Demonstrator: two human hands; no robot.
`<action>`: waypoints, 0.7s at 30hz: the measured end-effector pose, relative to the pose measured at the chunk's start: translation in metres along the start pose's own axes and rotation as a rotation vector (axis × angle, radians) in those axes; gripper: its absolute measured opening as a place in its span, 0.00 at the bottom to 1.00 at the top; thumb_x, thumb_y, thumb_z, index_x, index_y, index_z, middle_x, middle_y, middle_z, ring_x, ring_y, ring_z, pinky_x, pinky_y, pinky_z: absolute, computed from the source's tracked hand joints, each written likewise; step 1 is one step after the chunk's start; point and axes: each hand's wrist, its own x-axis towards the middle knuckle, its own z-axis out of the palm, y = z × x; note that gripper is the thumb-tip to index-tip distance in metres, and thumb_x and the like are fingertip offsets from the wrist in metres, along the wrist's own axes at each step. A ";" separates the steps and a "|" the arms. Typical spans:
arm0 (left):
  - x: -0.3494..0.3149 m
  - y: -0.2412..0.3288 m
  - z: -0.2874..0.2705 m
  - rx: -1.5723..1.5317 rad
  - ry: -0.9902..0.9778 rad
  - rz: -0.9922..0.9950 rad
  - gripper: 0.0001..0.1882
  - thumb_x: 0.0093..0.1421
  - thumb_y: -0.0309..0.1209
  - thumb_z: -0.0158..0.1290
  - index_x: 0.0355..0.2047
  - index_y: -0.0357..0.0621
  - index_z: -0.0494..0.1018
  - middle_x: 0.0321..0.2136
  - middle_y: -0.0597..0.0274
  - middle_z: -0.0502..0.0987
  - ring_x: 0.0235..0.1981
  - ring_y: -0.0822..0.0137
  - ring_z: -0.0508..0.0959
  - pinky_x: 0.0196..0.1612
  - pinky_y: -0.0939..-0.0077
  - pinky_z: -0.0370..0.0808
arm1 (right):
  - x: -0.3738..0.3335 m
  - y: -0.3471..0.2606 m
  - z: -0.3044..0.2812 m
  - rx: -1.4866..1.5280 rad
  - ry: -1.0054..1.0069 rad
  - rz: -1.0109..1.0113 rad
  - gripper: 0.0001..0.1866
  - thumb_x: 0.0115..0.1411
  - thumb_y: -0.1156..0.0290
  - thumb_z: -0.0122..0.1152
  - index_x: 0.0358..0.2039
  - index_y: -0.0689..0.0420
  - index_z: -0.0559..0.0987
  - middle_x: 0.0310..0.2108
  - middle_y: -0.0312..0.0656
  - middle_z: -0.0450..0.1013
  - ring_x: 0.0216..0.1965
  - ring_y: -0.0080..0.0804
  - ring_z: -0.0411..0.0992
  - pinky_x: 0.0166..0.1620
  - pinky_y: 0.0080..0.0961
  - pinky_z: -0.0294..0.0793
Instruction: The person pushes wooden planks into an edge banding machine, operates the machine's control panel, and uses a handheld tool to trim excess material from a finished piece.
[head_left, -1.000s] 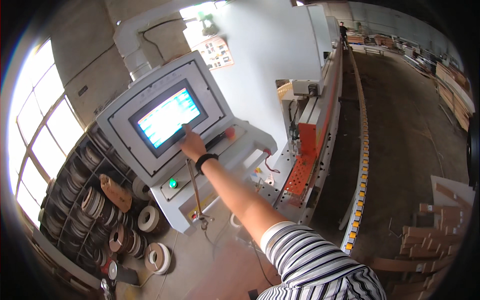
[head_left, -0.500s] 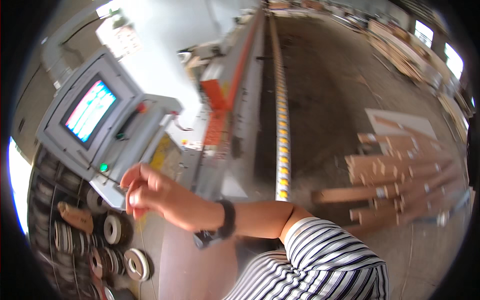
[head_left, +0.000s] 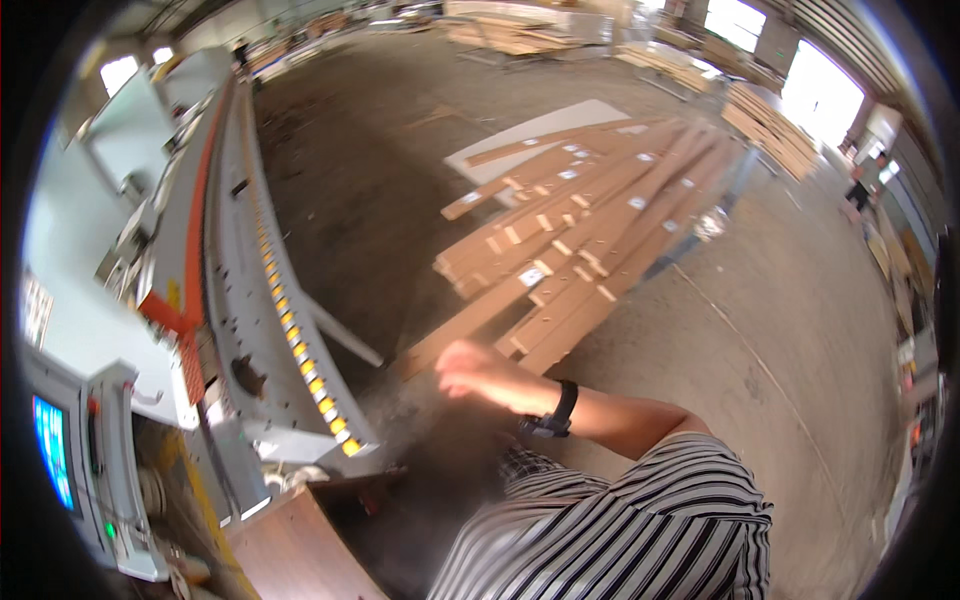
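My right hand (head_left: 485,374) hangs in mid-air in front of me, with a dark wrist strap (head_left: 565,402) above it and a striped sleeve (head_left: 690,480) further up the arm. Motion smears its fingers, and no held object shows. Behind it in the picture lie long brown boards (head_left: 590,250) in a fanned pile, low on the floor, with small wood pieces and white labels on top. No contact between hand and boards is visible. My left hand is out of view.
A long machine with a yellow roller rail (head_left: 308,375) runs along the left. Its control panel (head_left: 95,470) stands at the lower left, near a brown tabletop (head_left: 300,550). Timber stacks (head_left: 768,130) and a distant person (head_left: 866,186) are toward the far right.
My view has swung to the right, away from the control panel and toward the boards on the floor. My right hand, formerly in front of the panel, now appears before the board pile.
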 end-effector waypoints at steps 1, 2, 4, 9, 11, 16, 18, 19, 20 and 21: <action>0.017 0.034 0.008 -0.098 -0.130 0.029 0.22 0.61 0.28 0.60 0.56 0.40 0.72 0.46 0.49 0.76 0.47 0.56 0.74 0.52 0.61 0.72 | -0.009 0.003 -0.040 -0.007 0.151 -0.007 0.10 0.64 0.68 0.58 0.43 0.58 0.71 0.37 0.36 0.71 0.37 0.21 0.73 0.40 0.20 0.74; 0.028 0.054 0.023 -0.158 -0.230 0.078 0.22 0.62 0.28 0.59 0.56 0.40 0.71 0.46 0.49 0.76 0.47 0.56 0.75 0.52 0.61 0.72 | -0.020 0.007 -0.079 -0.005 0.286 -0.039 0.09 0.65 0.69 0.57 0.42 0.57 0.70 0.36 0.36 0.70 0.36 0.21 0.72 0.39 0.19 0.73; 0.054 0.110 0.074 -0.250 -0.396 0.204 0.22 0.62 0.28 0.59 0.56 0.39 0.71 0.46 0.49 0.76 0.47 0.56 0.75 0.52 0.61 0.73 | -0.048 0.015 -0.159 -0.003 0.514 -0.153 0.07 0.65 0.69 0.55 0.40 0.56 0.69 0.35 0.35 0.69 0.33 0.20 0.69 0.37 0.18 0.71; 0.087 0.244 0.182 -0.342 -0.744 0.482 0.22 0.63 0.28 0.58 0.57 0.39 0.70 0.47 0.49 0.76 0.47 0.56 0.75 0.52 0.61 0.73 | -0.125 0.006 -0.302 -0.043 0.797 -0.118 0.09 0.62 0.71 0.60 0.41 0.54 0.72 0.34 0.32 0.69 0.36 0.20 0.70 0.39 0.20 0.74; 0.082 0.311 0.224 -0.358 -0.877 0.599 0.22 0.63 0.28 0.58 0.57 0.39 0.70 0.47 0.49 0.76 0.47 0.56 0.75 0.52 0.61 0.73 | -0.168 -0.003 -0.357 -0.050 0.884 -0.120 0.09 0.62 0.70 0.59 0.41 0.55 0.72 0.34 0.32 0.69 0.36 0.20 0.70 0.39 0.20 0.74; 0.056 0.451 0.308 -0.348 -1.126 0.809 0.22 0.63 0.28 0.57 0.57 0.38 0.69 0.47 0.49 0.76 0.48 0.56 0.75 0.52 0.61 0.73 | -0.243 -0.030 -0.483 -0.265 1.036 -0.143 0.11 0.64 0.64 0.56 0.41 0.56 0.71 0.31 0.33 0.70 0.33 0.21 0.69 0.36 0.23 0.72; 0.041 0.501 0.337 -0.350 -1.193 0.860 0.22 0.64 0.28 0.56 0.58 0.38 0.69 0.47 0.49 0.76 0.48 0.56 0.75 0.52 0.61 0.73 | -0.256 -0.042 -0.519 -0.286 1.051 -0.116 0.11 0.64 0.63 0.56 0.41 0.56 0.71 0.30 0.33 0.70 0.32 0.21 0.69 0.35 0.23 0.72; 0.038 0.524 0.349 -0.345 -1.217 0.880 0.22 0.64 0.28 0.56 0.58 0.38 0.69 0.47 0.49 0.76 0.48 0.56 0.75 0.52 0.61 0.73 | -0.258 -0.049 -0.530 -0.382 1.033 -0.087 0.12 0.65 0.62 0.55 0.41 0.56 0.72 0.30 0.33 0.71 0.32 0.21 0.69 0.34 0.23 0.71; 0.037 0.544 0.359 -0.341 -1.241 0.896 0.22 0.64 0.28 0.56 0.58 0.38 0.69 0.47 0.49 0.76 0.48 0.56 0.75 0.52 0.61 0.73 | -0.258 -0.054 -0.543 -0.476 1.010 -0.056 0.12 0.65 0.60 0.54 0.41 0.56 0.72 0.30 0.32 0.71 0.32 0.21 0.69 0.34 0.23 0.70; 0.033 0.565 0.366 -0.346 -1.258 0.912 0.22 0.64 0.28 0.56 0.58 0.38 0.69 0.47 0.49 0.76 0.48 0.56 0.75 0.52 0.61 0.73 | -0.258 -0.060 -0.558 -0.481 1.019 -0.060 0.12 0.65 0.60 0.54 0.41 0.56 0.72 0.30 0.32 0.71 0.32 0.21 0.69 0.34 0.23 0.70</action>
